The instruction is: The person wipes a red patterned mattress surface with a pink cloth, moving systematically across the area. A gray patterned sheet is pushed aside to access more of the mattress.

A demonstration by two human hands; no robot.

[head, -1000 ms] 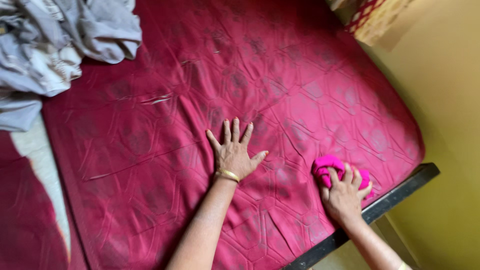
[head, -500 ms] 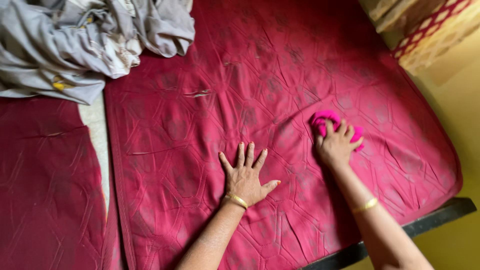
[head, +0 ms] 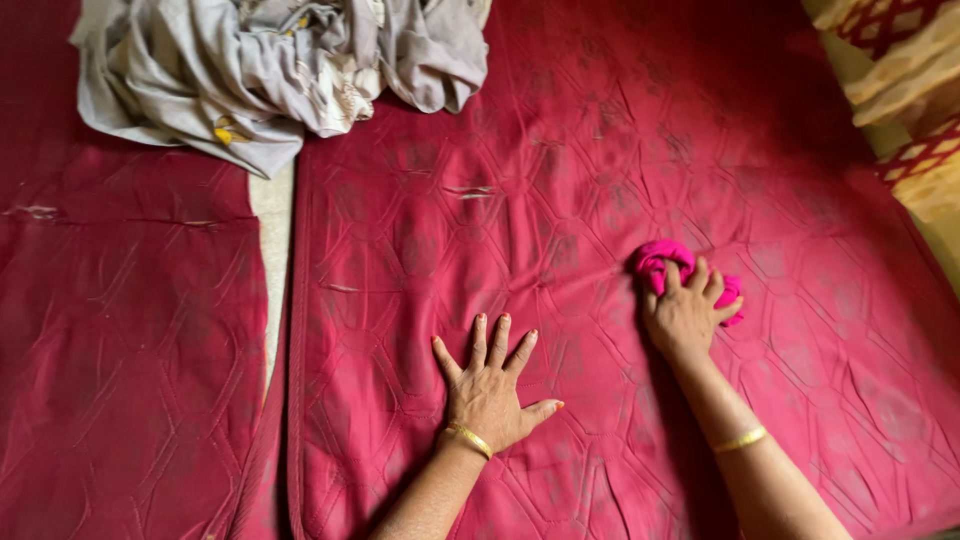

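Our left hand (head: pixel 488 390) lay flat, fingers spread, on the red mattress (head: pixel 560 180); our right hand (head: pixel 685 315) clenched a pink cloth (head: pixel 660 258).

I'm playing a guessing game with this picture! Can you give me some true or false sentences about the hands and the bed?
1. The right hand presses a pink cloth on the mattress. True.
2. The left hand holds a brush. False: it lies flat and empty, fingers spread.
3. A grey sheet is crumpled at the top. True.
4. The mattress is blue. False: it is dark red.
5. Both wrists wear gold bangles. True.
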